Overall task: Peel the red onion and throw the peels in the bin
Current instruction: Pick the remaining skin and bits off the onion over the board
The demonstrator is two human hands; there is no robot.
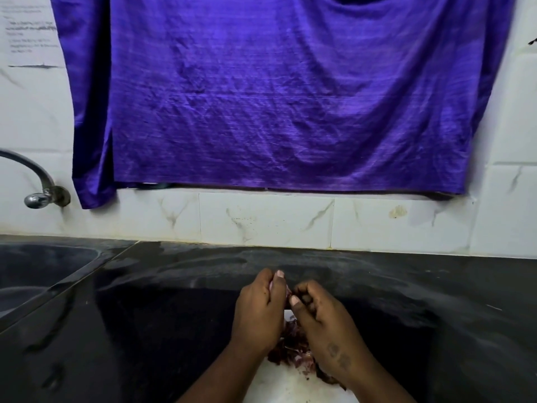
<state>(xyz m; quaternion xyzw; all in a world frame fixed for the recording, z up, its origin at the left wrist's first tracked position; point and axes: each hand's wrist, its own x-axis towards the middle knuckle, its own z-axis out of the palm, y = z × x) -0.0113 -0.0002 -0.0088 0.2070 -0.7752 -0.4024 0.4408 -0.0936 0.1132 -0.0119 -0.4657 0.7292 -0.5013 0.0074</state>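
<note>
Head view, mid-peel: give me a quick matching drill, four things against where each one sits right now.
Things:
1. cloth
2. tap
3. peels
4. onion

Places:
A. between the left hand and the right hand
B. hanging on the tiled wall
C. piled on the white surface under the hands
D. far left, above the sink

Pairs: 1-B, 2-D, 3-C, 4-A

Glossy black stone counter, shiny metal tap, creased purple cloth, glossy marbled wall tiles
</note>
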